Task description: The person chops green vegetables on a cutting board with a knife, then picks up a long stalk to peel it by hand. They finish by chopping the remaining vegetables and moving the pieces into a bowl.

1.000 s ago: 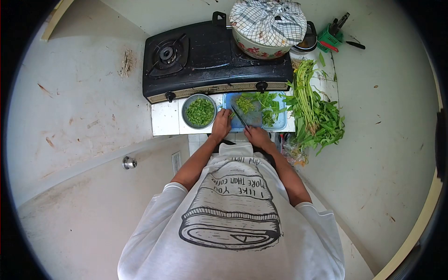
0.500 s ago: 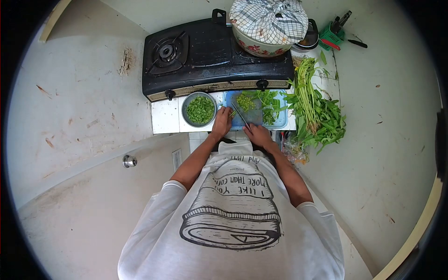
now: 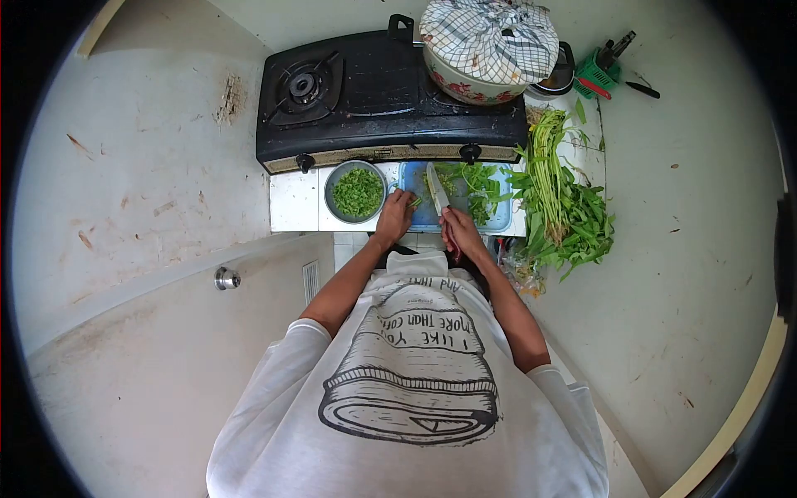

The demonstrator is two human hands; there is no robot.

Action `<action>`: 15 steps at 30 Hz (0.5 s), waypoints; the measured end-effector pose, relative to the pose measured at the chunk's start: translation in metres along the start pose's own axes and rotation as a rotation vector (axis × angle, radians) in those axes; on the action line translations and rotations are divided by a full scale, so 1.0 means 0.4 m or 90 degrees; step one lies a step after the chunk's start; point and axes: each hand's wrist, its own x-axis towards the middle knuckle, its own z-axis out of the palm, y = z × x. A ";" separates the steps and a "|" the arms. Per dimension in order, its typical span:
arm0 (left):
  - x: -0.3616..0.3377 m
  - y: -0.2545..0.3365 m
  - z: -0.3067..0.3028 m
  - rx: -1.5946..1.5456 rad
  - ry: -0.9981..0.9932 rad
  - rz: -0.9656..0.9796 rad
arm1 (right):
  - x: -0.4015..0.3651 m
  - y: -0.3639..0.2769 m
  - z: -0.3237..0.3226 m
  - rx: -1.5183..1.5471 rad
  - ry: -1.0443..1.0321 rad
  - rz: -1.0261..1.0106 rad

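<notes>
My right hand [image 3: 465, 232] is closed round the red handle of a knife [image 3: 437, 187], whose broad blade face shows over the blue tray [image 3: 503, 217]. Short green stems [image 3: 416, 201] stick out of the closed fingers of my left hand [image 3: 396, 217] at the tray's left edge. Chopped green bits [image 3: 448, 176] lie behind the blade, partly hidden by it. Leafy greens [image 3: 481, 195] rest on the tray's right side. Left of my left hand, a grey bowl [image 3: 330, 207] holds finely chopped greens [image 3: 357, 192].
A black gas stove [image 3: 382, 129] stands behind the tray, with a cloth-covered pot [image 3: 473, 83] on its right side. A large bunch of long-stemmed greens [image 3: 552, 178] lies to the right. Farther back is a green basket [image 3: 594, 73] with knives. A door knob [image 3: 227, 279] juts out at left.
The knife has turned, so its blade now shows flat and points more straight away from me. My right hand has shifted slightly right. My left hand stays nearly in place.
</notes>
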 end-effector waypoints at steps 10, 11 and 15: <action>0.001 -0.021 0.005 0.045 0.000 0.048 | 0.083 0.053 0.076 -0.833 0.168 -0.191; 0.000 -0.014 0.001 0.052 0.005 0.050 | 0.087 0.054 0.084 -0.830 0.172 -0.189; -0.004 -0.014 -0.002 0.049 0.005 0.048 | 0.102 0.078 0.097 -0.843 0.191 -0.182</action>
